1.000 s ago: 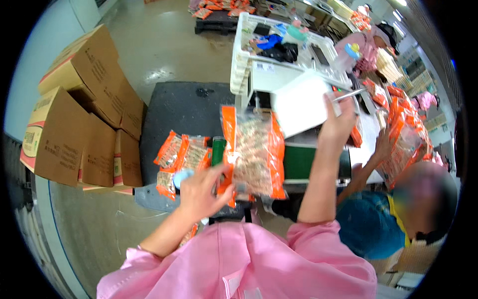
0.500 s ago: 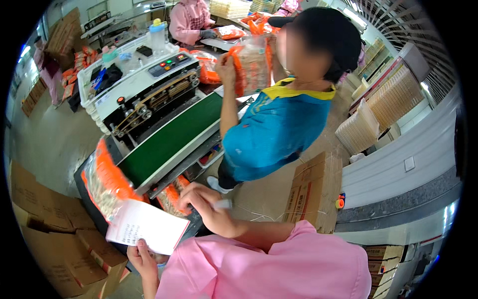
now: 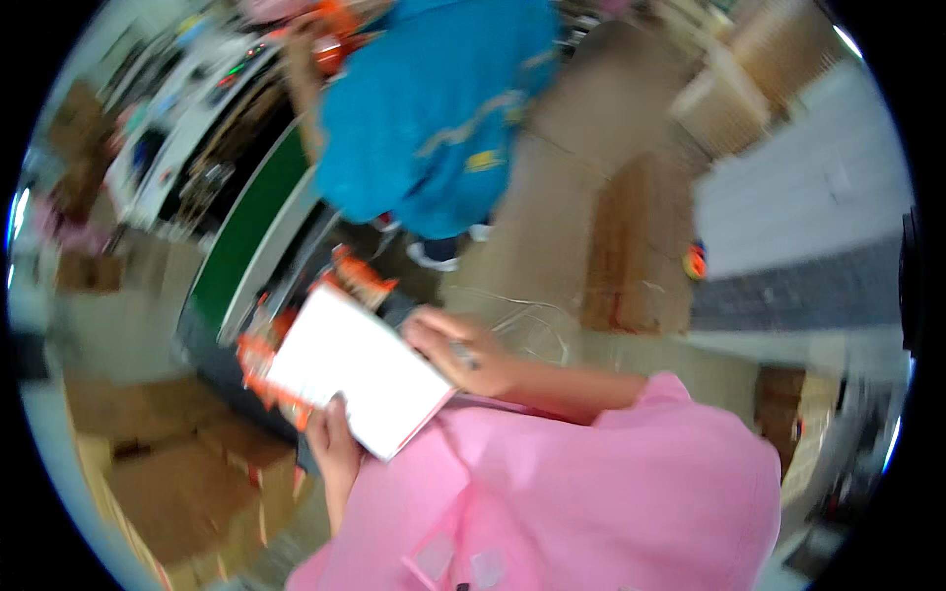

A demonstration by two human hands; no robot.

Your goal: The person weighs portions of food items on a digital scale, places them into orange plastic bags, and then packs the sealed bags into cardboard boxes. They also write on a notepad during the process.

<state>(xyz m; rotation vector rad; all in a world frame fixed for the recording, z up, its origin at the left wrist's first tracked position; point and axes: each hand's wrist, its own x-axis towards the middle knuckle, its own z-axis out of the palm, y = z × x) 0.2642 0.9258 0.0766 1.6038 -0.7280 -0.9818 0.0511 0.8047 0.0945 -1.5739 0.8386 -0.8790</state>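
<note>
A white notepad (image 3: pixel 360 369) lies tilted in front of my pink-clothed body, its page too blurred to read. My left hand (image 3: pixel 333 443) grips its lower edge, thumb on top and the other fingers hidden beneath. At the pad's right edge is my right hand (image 3: pixel 458 350), fingers curled around a short grey pen-like thing (image 3: pixel 464 355), smeared by motion. Beyond the pad are orange-and-clear packed bags (image 3: pixel 363 276), partly covered by it.
A green conveyor belt (image 3: pixel 246 217) runs beyond the pad to a machine at upper left. A co-worker in a blue shirt (image 3: pixel 424 108) stands beside it. Cardboard boxes (image 3: pixel 177 492) fill the lower left; a flat carton stack (image 3: pixel 626 246) and loose strapping (image 3: pixel 532 320) lie to the right.
The view has swung, so the co-worker and belt sit farther up and left. The notepad has turned and shifted right, and my right hand is now at its edge.
</note>
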